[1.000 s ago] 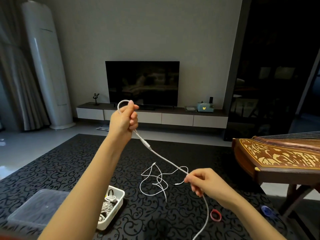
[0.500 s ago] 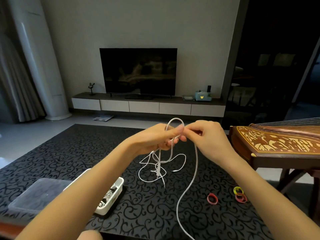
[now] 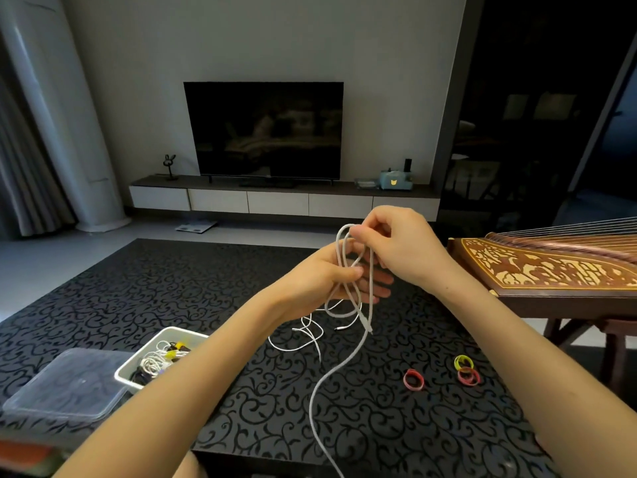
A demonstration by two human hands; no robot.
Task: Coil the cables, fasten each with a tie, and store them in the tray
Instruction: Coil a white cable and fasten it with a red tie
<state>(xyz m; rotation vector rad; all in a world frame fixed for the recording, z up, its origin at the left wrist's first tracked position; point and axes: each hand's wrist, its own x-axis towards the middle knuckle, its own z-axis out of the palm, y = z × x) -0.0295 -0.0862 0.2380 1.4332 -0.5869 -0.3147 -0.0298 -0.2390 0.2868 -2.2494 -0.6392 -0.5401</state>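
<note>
Patterned table (image 3: 206, 288), cable (image 3: 339, 250) looped in left hand (image 3: 320, 279), right hand (image 3: 403, 243) pinching it

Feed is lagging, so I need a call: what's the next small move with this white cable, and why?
Probably draw up another loop: the left hand holds only a few loops, the right hand pinches their top, and a long tail of the white cable trails off the table.
</note>
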